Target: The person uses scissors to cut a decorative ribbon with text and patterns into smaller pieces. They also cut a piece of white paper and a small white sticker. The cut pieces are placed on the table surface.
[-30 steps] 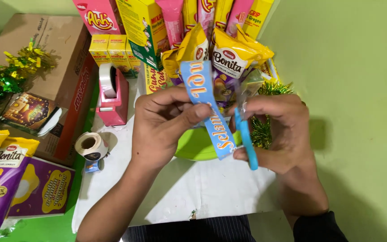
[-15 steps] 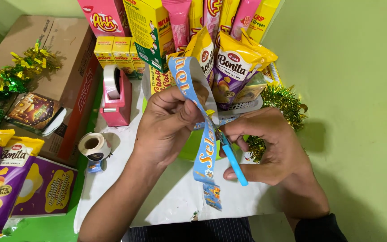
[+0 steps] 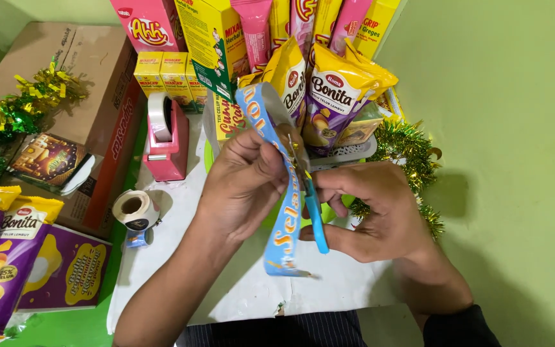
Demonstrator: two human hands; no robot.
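My left hand [image 3: 242, 183] pinches a long blue paper strip [image 3: 282, 225] with orange lettering, holding it upright so its lower end hangs over the white sheet [image 3: 181, 257]. My right hand [image 3: 380, 212] grips blue-handled scissors [image 3: 313, 205], blades pointing up and touching the strip's edge near my left thumb. Behind both hands stands an arrangement of snack packs [image 3: 335, 90] in a grey basket [image 3: 348, 153].
A pink tape dispenser [image 3: 165, 138] and a tape roll [image 3: 135, 209] lie left of my hands. A cardboard box [image 3: 91, 64] with green and gold tinsel [image 3: 8, 115] sits far left. Purple snack bags [image 3: 8, 250] lie at the lower left. Gold tinsel [image 3: 409, 151] hangs beside the basket.
The strip has swung from slanting to nearly upright, and its lower end hangs lower. The scissors have turned from tilted to blades-up against the strip's edge.
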